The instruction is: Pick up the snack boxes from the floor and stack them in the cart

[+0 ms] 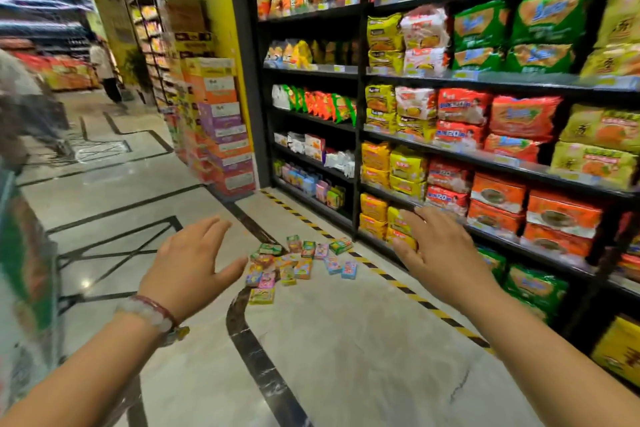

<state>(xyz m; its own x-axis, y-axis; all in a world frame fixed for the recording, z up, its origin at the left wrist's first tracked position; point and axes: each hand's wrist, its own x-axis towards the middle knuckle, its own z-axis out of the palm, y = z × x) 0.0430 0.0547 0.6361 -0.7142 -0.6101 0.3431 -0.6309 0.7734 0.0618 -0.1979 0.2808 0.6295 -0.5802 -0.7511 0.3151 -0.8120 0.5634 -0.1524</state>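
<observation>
Both hands empty, fingers spread: left hand [189, 265], right hand [439, 251]. Small colourful cardboard snack boxes [298, 262] lie scattered on the marble floor [346, 340] ahead. Risk: loose overlapping pile, grabbing several drops some.

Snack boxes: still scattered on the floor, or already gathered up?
Scattered. The snack boxes lie loose on the floor by the striped tape; left hand and right hand hold nothing.
</observation>
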